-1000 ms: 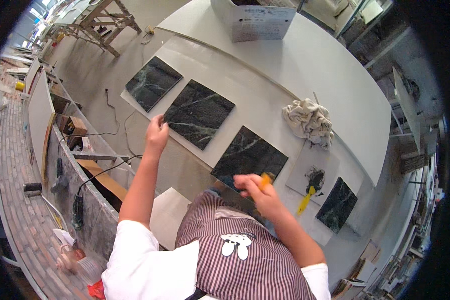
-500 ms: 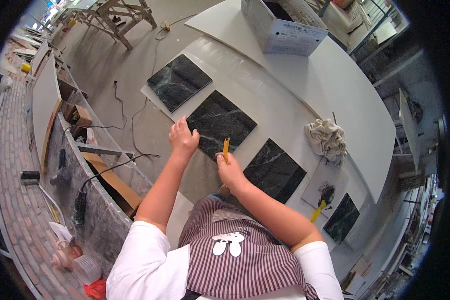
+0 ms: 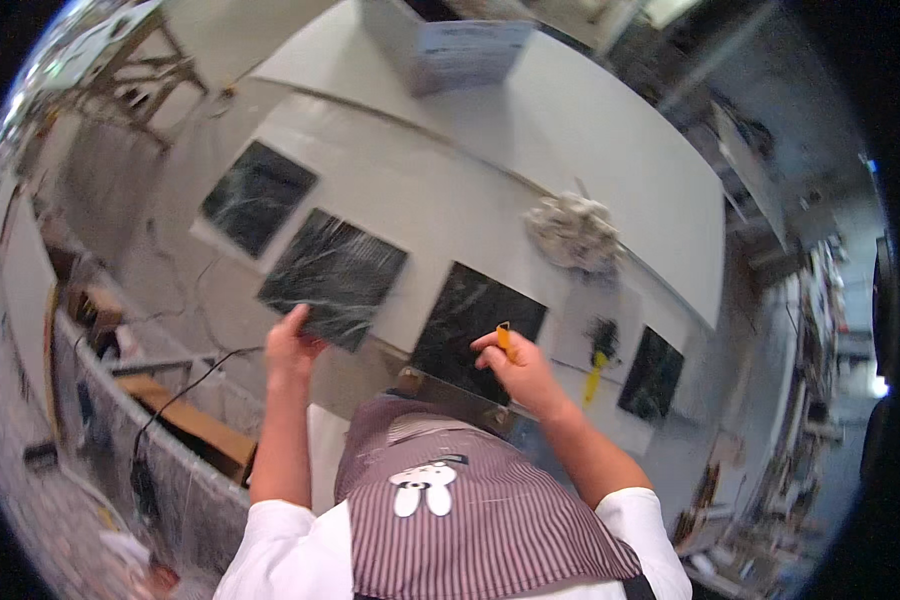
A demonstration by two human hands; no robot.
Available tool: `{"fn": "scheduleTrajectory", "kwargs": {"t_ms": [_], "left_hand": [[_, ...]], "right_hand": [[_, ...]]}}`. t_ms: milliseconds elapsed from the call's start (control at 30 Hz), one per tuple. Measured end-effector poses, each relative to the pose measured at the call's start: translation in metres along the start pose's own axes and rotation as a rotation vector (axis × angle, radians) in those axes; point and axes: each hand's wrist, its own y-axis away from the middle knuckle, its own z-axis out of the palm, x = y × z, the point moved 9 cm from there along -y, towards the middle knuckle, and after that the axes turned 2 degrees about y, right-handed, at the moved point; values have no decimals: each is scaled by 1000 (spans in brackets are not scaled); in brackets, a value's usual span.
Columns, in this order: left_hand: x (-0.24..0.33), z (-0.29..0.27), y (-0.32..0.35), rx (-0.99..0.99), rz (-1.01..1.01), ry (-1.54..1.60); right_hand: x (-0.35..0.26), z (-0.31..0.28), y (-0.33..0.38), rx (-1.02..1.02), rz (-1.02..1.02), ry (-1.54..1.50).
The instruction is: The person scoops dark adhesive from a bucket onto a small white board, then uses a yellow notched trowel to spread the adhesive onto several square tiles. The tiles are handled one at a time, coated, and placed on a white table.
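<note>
My left hand grips the near edge of a dark, white-veined tile, thumb on top; the fingers are partly hidden by the tile. My right hand is closed round a slim yellow tool, whose kind is unclear. That hand hovers over the near right part of another dark tile. A third dark tile lies at the far left, and a smaller dark piece lies to the right. Motion blurs the picture somewhat.
A crumpled pale cloth lies right of the tiles. Near it, a yellow-handled tool rests by a black smear on a grey board. A white box stands on the large pale panel. At left are a cluttered trough and a cable.
My left hand has come onto the tile's near edge and closed on it. My right hand, with the yellow tool, has moved right, over the neighbouring tile. The whole view has shifted and turned.
</note>
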Motion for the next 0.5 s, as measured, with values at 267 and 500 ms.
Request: {"fn": "scheduleTrajectory", "kwargs": {"t_ms": [267,500], "left_hand": [[23,50,18,-163,-27,25],[8,100,66,-290,-15,71]], "right_hand": [[117,-172,122,709,401,860],[132,-171,131,758,363,738]]}}
